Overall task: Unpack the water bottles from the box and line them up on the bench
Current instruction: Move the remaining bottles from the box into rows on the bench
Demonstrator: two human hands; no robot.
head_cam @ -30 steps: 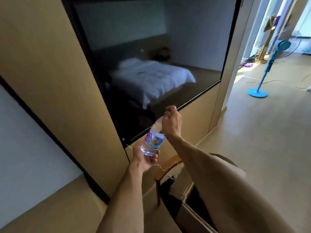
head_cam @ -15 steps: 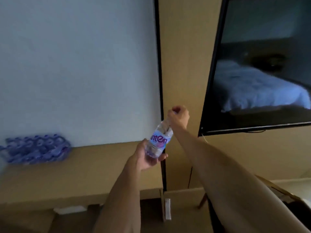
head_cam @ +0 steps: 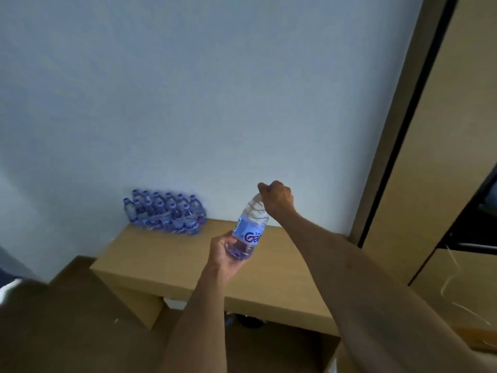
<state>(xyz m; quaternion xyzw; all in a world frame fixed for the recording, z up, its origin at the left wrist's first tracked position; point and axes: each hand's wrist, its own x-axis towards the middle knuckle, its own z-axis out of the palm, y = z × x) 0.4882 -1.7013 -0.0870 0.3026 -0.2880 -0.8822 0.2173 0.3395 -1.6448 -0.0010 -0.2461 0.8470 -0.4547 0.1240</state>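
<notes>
I hold one clear water bottle (head_cam: 248,230) with a blue label tilted in the air above the wooden bench (head_cam: 166,259). My left hand (head_cam: 224,251) cups and grips its base. My right hand (head_cam: 277,199) is curled round its cap and neck. Several more bottles (head_cam: 164,214) stand packed in rows at the bench's back left, against the white wall. The box is out of view.
A white wall rises behind the bench. To the right stand a beige panel with a black strip (head_cam: 403,125) and a dark screen's corner (head_cam: 481,224). A lower wooden surface (head_cam: 67,319) fills the near left. A white cable (head_cam: 457,292) hangs at right.
My view has swung left from the dark screen and floor to the bench. The bottle stays gripped by both hands and now hangs over the bench, closer to the bottle rows.
</notes>
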